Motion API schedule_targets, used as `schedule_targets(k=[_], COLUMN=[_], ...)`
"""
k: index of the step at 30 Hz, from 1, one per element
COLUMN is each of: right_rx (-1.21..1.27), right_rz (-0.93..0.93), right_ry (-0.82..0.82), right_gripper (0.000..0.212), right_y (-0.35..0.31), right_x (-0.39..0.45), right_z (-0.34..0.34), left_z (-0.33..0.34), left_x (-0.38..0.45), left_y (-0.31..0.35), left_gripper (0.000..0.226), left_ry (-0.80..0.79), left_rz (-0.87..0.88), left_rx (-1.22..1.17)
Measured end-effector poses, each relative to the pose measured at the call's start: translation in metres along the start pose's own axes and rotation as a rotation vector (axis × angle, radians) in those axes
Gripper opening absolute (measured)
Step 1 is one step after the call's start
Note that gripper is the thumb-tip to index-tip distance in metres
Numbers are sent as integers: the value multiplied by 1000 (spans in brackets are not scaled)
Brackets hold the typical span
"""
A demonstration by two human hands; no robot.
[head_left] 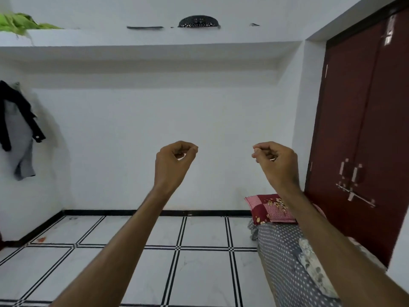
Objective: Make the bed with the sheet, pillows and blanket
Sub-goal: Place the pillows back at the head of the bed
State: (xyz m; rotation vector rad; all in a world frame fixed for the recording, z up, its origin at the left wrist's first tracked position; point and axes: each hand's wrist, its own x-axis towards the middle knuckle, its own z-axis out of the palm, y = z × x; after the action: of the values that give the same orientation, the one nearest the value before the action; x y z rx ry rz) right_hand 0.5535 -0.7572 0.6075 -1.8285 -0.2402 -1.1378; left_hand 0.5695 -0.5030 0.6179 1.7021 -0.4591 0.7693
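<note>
A dark red door [358, 129] stands at right. Clothes [17, 129] hang on the white wall at left. A high shelf [132, 37] carries green cloth [20, 22] and a black basket [198, 21] above the tiled floor [132, 251].

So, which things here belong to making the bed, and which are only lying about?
For the job:
- grey dotted bed sheet
- red and pink checked floral pillow
- left hand and right hand, both raised, fingers curled, holding nothing

Lying about:
- grey and black clothes hanging on the wall
- dark red door
- green cloth on the shelf

Both forearms reach up and forward, the left hand [174, 161] and right hand [276, 161] raised level, fingers curled to thumbs, holding nothing.
</note>
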Motion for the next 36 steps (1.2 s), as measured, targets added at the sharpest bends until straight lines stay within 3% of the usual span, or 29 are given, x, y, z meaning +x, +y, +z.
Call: schedule_targets(k=[11,28,36], right_rx=[-145,-190,-333], right_rz=[25,145,224], right_ry=[77,317,391], right_gripper=[10,12,13], right_y=[237,642,797], right_x=[185,457,523], right_z=[118,155,167], left_z=[179,568,740], left_x=[237,504,596], left_y=[-211,-452,-561], left_gripper=[7,8,9], left_ry=[-114,-310,-470], left_rz=[-12,-25,-10], left_rx=[-50,-121,-240])
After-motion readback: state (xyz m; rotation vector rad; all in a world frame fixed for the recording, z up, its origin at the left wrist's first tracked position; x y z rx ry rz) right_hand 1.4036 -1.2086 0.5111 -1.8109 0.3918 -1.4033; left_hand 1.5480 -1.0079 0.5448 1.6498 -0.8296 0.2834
